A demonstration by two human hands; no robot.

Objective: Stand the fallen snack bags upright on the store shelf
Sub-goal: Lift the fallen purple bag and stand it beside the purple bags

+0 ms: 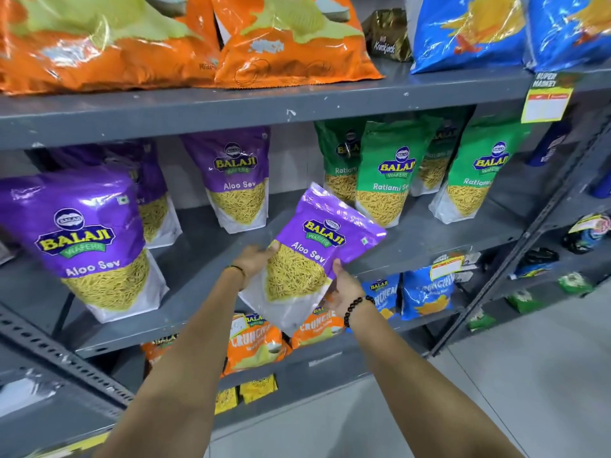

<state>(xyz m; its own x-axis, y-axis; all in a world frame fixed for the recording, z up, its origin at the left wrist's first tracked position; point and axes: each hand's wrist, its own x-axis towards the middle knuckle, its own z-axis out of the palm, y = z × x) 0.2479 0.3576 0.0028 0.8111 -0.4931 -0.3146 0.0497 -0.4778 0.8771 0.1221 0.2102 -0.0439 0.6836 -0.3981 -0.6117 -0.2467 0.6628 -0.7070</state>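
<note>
A purple Aloo Sev bag (314, 249) is held in the air in front of the middle grey shelf (439, 239), tilted to the right. My left hand (254, 259) grips its left edge and my right hand (344, 289) grips its lower right side. Other purple Aloo Sev bags stand upright on the same shelf: a large near one at the left (89, 246), one behind it (152, 196) and one further back (236, 183). Several green Ratlami Sev bags (385, 180) stand upright on the right part of the shelf.
The shelf above (264, 107) carries orange chip bags (291, 41) and blue bags (469, 31), with a yellow price tag (547, 99) on its edge. Below are orange Crunchex bags (254, 345), blue bags (426, 295) and small yellow packets (258, 388). A second rack (542, 233) stands at the right over a tiled floor.
</note>
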